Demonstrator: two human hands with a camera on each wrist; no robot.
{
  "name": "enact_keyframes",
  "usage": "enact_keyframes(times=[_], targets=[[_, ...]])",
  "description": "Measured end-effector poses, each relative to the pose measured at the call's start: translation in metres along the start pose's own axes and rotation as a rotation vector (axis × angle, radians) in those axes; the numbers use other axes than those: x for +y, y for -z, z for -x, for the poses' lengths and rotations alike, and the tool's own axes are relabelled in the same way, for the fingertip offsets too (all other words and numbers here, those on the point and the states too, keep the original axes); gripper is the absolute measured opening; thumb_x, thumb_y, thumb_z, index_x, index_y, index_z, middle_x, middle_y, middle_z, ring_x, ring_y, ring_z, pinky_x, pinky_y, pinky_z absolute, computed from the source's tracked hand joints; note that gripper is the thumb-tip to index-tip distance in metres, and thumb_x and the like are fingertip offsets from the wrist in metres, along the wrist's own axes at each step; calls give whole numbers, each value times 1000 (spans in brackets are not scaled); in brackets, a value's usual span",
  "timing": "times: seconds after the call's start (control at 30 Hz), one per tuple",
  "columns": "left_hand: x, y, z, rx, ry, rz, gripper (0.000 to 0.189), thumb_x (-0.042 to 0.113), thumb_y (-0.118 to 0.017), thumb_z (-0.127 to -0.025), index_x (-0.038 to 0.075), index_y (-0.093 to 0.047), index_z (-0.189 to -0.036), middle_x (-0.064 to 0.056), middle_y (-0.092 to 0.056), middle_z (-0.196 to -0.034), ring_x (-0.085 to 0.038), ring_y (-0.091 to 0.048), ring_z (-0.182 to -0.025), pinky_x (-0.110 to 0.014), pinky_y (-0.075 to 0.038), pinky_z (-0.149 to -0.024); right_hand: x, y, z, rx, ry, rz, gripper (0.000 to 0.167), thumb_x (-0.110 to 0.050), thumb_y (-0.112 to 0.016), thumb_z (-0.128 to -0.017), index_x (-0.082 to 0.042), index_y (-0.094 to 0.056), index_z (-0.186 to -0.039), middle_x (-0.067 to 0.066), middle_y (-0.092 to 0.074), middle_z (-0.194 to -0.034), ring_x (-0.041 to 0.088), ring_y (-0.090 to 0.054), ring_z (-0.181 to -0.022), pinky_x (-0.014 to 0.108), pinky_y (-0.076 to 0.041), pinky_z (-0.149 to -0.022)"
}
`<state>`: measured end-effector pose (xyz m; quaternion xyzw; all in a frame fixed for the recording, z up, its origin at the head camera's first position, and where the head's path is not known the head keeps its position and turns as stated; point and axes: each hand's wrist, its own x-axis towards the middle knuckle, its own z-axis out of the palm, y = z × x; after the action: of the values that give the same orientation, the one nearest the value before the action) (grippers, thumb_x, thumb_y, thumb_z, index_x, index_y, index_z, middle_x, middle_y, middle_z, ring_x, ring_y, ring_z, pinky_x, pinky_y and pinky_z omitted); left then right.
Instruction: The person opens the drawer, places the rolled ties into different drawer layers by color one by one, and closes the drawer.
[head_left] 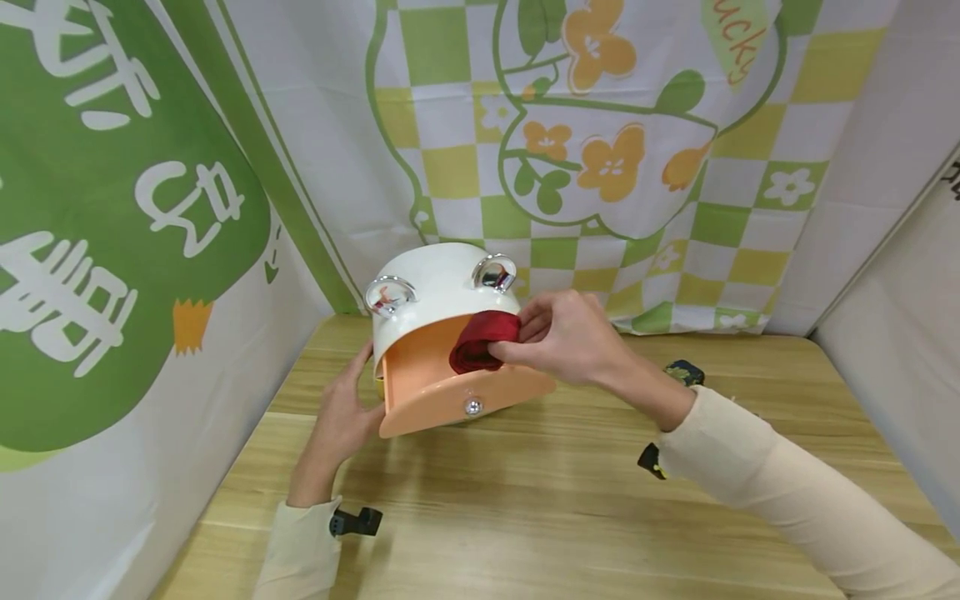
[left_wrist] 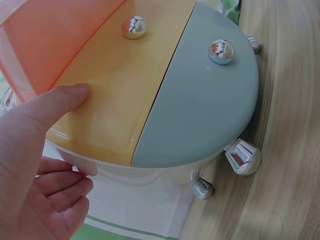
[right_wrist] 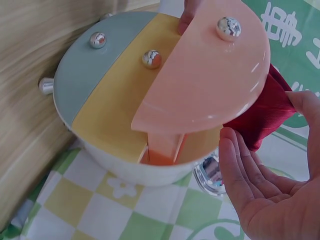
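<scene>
A rounded white storage box (head_left: 431, 262) with two shiny round ears stands on the table. Its top peach drawer (head_left: 442, 404) is pulled out. My right hand (head_left: 573, 337) pinches a rolled dark red strip of ribbed fabric (head_left: 491, 327), much like a necktie, between thumb and fingers over the drawer opening. At the box's left side, my left hand (head_left: 341, 417) steadies it; the thumb lies on the yellow drawer front (left_wrist: 125, 90) and the other fingers curl by the white side wall. Below the yellow drawer, the blue-grey drawer (left_wrist: 205, 110) is closed.
The box stands on silvery feet (left_wrist: 243, 157) on a wood-grain table (head_left: 540, 500). Behind it hangs a printed checkered cloth (head_left: 442, 175), and a green banner (head_left: 90, 333) covers the left wall. Dark straps with mounts (head_left: 356, 522) sit at both wrists.
</scene>
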<state>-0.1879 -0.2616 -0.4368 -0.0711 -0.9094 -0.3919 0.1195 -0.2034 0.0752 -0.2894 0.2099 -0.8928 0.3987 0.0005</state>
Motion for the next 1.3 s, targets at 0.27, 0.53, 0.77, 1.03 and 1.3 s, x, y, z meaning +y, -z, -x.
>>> enact_keyframes(times=[0.27, 0.53, 0.77, 1.03, 1.3], targets=[[1, 0, 1, -3, 6, -5, 97, 17, -83, -91, 10, -25, -169, -25, -36, -169, -50, -33, -156, -69, -29, -127, 0, -12, -7, -11, 6, -8, 36, -44, -89, -80, -14, -76, -96, -4, -80, -84, 9, -76, -76, 28, -62, -65], [1, 0, 1, -5, 10, -12, 97, 19, -83, -91, 10, -26, -168, -25, -37, -169, -50, -34, -156, -69, -29, -127, 1, -23, -15, -23, -3, -7, 39, -45, -90, -78, -13, -76, -96, -2, -81, -86, 9, -77, -78, 27, -63, -67], [0, 0, 0, -11, 12, -5, 97, 20, -83, -92, 12, -25, -169, -23, -36, -169, -49, -33, -156, -69, -30, -127, 3, -31, -22, -46, -11, -39, 38, -41, -92, -78, -11, -76, -96, -1, -81, -85, 10, -77, -78, 26, -63, -69], [0, 0, -1, 2, 4, -2, 96, 21, -83, -91, 11, -27, -168, -23, -39, -168, -48, -34, -156, -68, -29, -128, 3, -34, -28, -79, -43, 6, 42, -43, -93, -77, -11, -77, -100, -1, -81, -89, 10, -78, -85, 29, -64, -78], [-1, -1, -1, 4, 3, 7, 98, 18, -84, -90, 12, -26, -169, -24, -38, -168, -48, -34, -156, -67, -28, -128, 1, -31, -31, -129, -63, 59, 52, -47, -94, -76, -10, -77, -108, -2, -81, -93, 12, -77, -90, 32, -64, -84]])
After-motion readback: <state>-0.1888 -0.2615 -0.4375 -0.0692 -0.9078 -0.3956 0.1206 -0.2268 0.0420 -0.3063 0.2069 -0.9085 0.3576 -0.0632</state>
